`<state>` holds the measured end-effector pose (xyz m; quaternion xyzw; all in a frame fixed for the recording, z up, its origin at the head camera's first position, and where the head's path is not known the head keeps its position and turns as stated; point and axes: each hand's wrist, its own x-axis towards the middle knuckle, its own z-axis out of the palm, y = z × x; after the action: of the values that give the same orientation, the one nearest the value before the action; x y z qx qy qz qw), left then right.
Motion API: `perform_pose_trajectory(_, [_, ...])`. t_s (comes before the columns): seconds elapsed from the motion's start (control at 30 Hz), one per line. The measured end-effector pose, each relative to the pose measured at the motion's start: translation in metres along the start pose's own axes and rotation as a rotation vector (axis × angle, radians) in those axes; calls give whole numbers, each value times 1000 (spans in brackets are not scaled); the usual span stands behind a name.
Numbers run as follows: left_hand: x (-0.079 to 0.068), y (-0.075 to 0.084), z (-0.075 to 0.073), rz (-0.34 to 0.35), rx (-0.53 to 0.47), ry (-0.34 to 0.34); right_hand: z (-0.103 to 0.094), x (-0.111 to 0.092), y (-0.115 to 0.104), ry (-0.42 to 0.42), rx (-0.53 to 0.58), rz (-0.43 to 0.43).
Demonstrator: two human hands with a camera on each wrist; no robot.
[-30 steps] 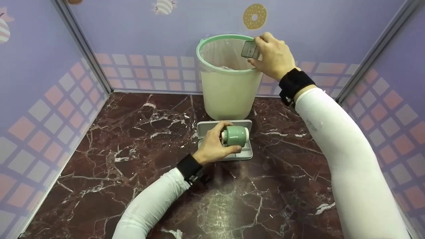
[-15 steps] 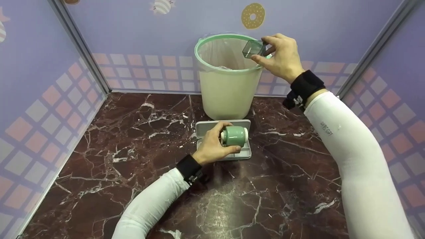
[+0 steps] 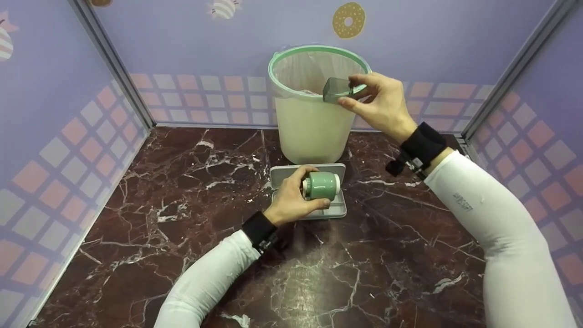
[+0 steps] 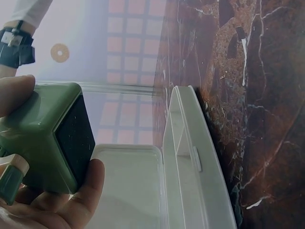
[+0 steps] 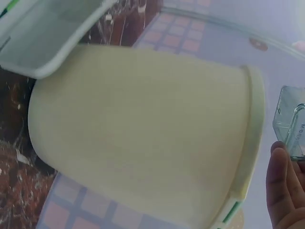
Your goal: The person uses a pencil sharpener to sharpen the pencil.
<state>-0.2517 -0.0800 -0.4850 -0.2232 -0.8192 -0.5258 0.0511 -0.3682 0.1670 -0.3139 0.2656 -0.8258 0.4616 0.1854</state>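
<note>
My left hand (image 3: 291, 200) grips a green and white pencil sharpener (image 3: 323, 186) above the open pencil case. In the left wrist view the sharpener (image 4: 43, 129) shows a dark face and a small crank knob (image 4: 11, 179). Raised at the bin's front right rim, my right hand (image 3: 385, 102) pinches a clear grey shavings box (image 3: 336, 89) between thumb and fingers. The right wrist view shows this see-through box (image 5: 291, 121) at its right edge; no contents can be made out. A cream trash bin (image 3: 314, 127) with a green rim and plastic liner stands behind.
The white pencil case (image 3: 338, 211) lies on the dark red marbled surface (image 3: 401, 255), directly in front of the bin. Its lid (image 3: 280, 175) is raised toward the bin. Patterned lilac panels (image 3: 205, 54) enclose the back and sides.
My right hand has drawn the shavings box back from over the bin's opening, toward me and lower, turning it on the way. The left hand and sharpener have stayed put.
</note>
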Motion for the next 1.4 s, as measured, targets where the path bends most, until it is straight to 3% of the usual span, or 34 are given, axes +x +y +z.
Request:
perform_pose_trajectory(0.33, [-5,-2,-5,-1,-4,16,6,-35,1,-25,177,-93])
perform_pose_trajectory(0.47, [-6,-2,-6,0,11,24,3,-47,2,-50,196,-117])
perform_pose_trajectory(0.77, [-5,-3,-7,13,7,20,-13,-90,26,-111,189,-4])
perform_pose_trajectory(1.1, [-5,-3,-8,1,-52,23,-6,-138,51,-188,140,103])
perform_pose_trajectory(1.4, [-5,-2,-9,18,-54,27,5,-162,62,-289,190,188])
